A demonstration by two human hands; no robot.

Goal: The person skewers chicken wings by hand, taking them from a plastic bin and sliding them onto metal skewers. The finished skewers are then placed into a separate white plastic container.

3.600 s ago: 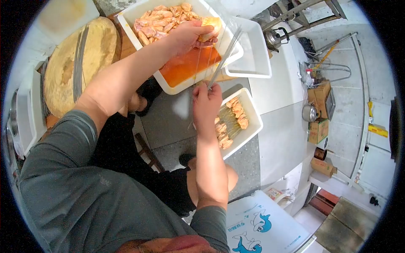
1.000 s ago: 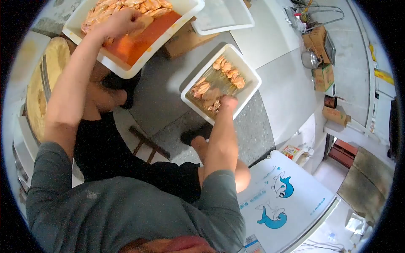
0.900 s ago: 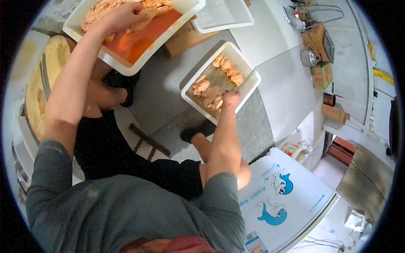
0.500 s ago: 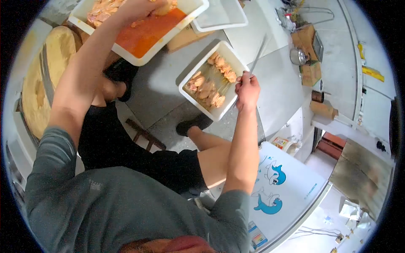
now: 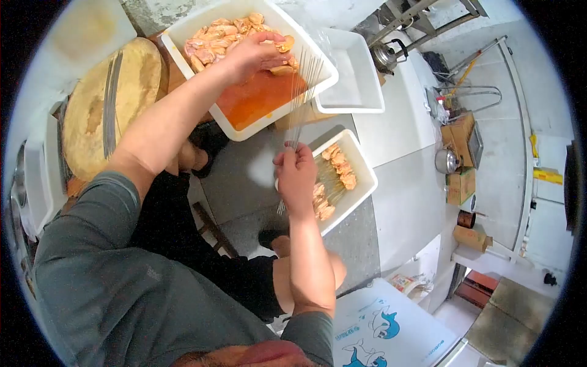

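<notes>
My left hand (image 5: 260,56) is closed on an orange chicken wing (image 5: 285,44), above a large white tub (image 5: 240,131). Raw wings (image 5: 214,40) are heaped at the far side of this tub, with red-orange marinade (image 5: 260,98) at the near side. My right hand (image 5: 296,174) grips a bundle of thin metal skewers (image 5: 299,119), whose upper ends fan out over the tub's right part, close to the wing. Beneath and right of my right hand stands a smaller white tub (image 5: 365,191) with loaded skewers of chicken (image 5: 339,165); my hand hides part of it.
A round wooden chopping block (image 5: 85,122) at left carries a bundle of skewers (image 5: 112,104). Another white tub (image 5: 351,73) stands behind right. Kettles (image 5: 386,56) and cardboard boxes (image 5: 460,183) are farther right. A white dolphin-printed lid (image 5: 403,318) is at lower right.
My right hand has swung left with the skewers, from the small tub's right edge to the large tub. My left hand now holds a wing near the skewer tips. The view has shifted.
</notes>
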